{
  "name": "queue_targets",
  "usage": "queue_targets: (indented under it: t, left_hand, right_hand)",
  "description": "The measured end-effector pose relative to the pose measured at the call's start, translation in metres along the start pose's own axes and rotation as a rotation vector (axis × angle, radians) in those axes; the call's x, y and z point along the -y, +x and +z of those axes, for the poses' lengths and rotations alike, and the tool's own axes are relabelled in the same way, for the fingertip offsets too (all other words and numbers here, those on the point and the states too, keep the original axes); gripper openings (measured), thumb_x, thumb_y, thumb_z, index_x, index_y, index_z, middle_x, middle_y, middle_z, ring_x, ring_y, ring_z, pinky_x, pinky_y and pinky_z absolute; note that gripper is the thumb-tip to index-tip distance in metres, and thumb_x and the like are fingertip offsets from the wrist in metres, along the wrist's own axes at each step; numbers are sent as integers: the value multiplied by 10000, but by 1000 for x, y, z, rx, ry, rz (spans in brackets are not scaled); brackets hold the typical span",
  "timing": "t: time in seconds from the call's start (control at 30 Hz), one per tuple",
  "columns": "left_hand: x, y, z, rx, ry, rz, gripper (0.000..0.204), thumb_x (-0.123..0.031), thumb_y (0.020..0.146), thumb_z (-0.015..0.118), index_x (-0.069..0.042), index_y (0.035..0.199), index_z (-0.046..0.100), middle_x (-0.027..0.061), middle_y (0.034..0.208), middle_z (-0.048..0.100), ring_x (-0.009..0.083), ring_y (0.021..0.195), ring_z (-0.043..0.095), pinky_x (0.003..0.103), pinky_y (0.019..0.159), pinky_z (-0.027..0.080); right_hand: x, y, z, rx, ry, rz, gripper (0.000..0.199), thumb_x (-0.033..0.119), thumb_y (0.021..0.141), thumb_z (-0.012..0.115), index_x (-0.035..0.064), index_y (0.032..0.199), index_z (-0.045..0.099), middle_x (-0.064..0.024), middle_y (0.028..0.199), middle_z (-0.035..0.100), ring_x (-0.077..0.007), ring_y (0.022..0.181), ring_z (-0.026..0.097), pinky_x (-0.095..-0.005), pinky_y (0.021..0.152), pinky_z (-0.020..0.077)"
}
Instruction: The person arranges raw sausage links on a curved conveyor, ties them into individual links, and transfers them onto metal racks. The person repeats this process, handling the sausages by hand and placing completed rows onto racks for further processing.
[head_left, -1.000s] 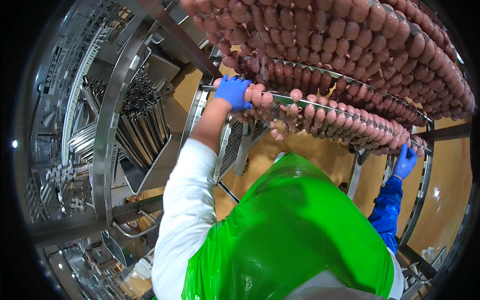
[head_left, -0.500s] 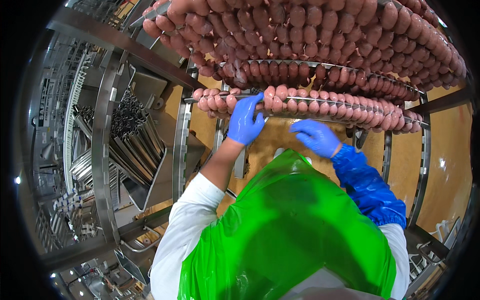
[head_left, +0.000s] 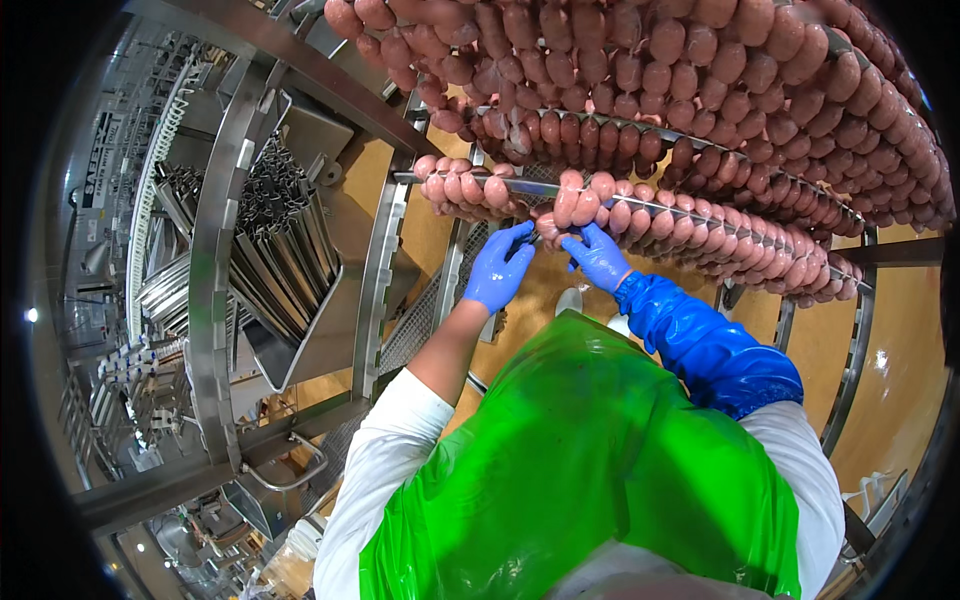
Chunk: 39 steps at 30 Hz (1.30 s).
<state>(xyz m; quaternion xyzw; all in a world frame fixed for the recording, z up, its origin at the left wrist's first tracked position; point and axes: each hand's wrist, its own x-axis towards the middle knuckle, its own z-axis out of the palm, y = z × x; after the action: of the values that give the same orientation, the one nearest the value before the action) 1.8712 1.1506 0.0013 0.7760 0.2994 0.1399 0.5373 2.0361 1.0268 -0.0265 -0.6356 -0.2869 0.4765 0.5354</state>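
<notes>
A string of pink sausage links (head_left: 690, 222) hangs looped along a metal rod (head_left: 535, 187) in front of me. Toward the rod's left end, a short bare stretch parts a small bunch of links from the longer row. Below that gap, both hands in blue gloves meet at the hanging links. My left hand (head_left: 497, 270) has its fingertips closed at the left side of a low link. My right hand (head_left: 602, 258) has fingers bent around the same links from the right. The fingertips are partly hidden against the sausages.
More rods full of sausages (head_left: 690, 70) hang behind and above. A metal rack frame (head_left: 375, 290) stands at my left and right. Beyond its left side, a metal bin (head_left: 310, 350) holds many metal rods (head_left: 275, 270). The floor (head_left: 800, 340) is yellowish brown and shiny.
My left hand has come down from the rod to below it. My right hand has moved left and up to the links beside it. The bare gap on the rod now shows.
</notes>
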Motion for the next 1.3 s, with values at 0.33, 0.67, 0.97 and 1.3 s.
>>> queue_targets:
  t: [0.33, 0.67, 0.97, 1.3]
  left_hand:
    - [-23, 56, 21, 407, -271, -268, 378, -301, 894, 596, 8, 1110, 622, 48, 977, 633, 120, 885, 545, 275, 820, 452]
    - [5, 25, 21, 371, -159, 99, 250, -209, 900, 524, -27, 1048, 613, 102, 972, 597, 210, 894, 575, 343, 837, 457]
    - [11, 36, 0, 237, -373, -188, 198, -177, 917, 589, -4, 1001, 637, 28, 826, 647, 117, 735, 602, 262, 716, 503]
    - [9, 38, 19, 272, -432, -287, 417, -231, 790, 749, 3, 1077, 557, 32, 831, 580, 105, 701, 561, 267, 642, 508]
  right_hand:
    - [16, -25, -5, 6, -519, -84, 390, 331, 899, 557, 26, 1142, 559, -192, 1027, 623, -331, 892, 617, -387, 796, 484]
    - [68, -46, 12, -195, -214, -166, 493, 146, 885, 594, 47, 1345, 446, -104, 1017, 617, -122, 744, 578, -274, 702, 490]
    - [45, -15, -16, 128, 46, 140, 515, 210, 912, 571, 69, 1371, 384, -48, 923, 591, -86, 604, 533, -225, 512, 442]
    - [22, -10, -1, 141, -210, 76, 424, 197, 892, 567, 46, 1271, 452, -125, 1013, 637, -188, 729, 606, -326, 664, 504]
